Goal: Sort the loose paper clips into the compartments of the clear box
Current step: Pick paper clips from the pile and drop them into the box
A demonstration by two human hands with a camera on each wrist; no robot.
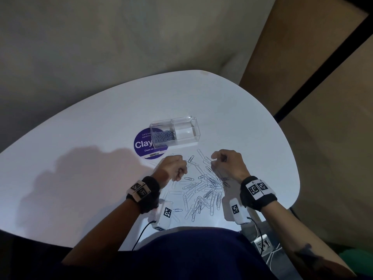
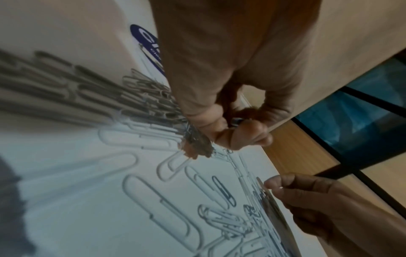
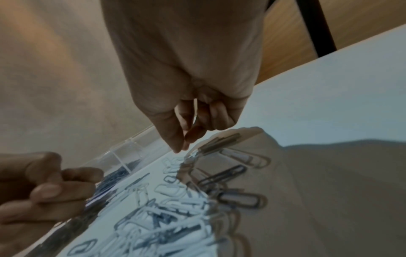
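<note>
White and rounded, the surface (image 1: 101, 118) sits in dim light against a plain wall, with a wooden panel off to the right. Loose paper clips (image 1: 201, 188) lie scattered across it near the person's body, some overlapping in a thick tangle, a few strung out towards the clear box (image 1: 187, 136) further back. That box has two compartments: the left one already holds a heap of small dark clips (image 1: 163, 136), while the right one looks empty. It stands partly over a round purple sticker (image 1: 141, 144). Above the far edge of the scatter, the left hand (image 1: 173, 166) is curled with fingertips pinched together; the left wrist view shows something small and dark caught between thumb and finger, most likely a clip, though it is too blurred to be sure. The right hand (image 1: 228, 162) hovers just beside the pile with thumb and forefinger drawn close; whether it holds a clip I cannot tell. Both hands are apart from each other, with clips between them. Sorting seems under way rather than near its end, since most of the clips remain outside. Next comes carrying each picked clip back to the box and dropping it in the matching compartment, which calls for teasing single clips free of the tangle.
</note>
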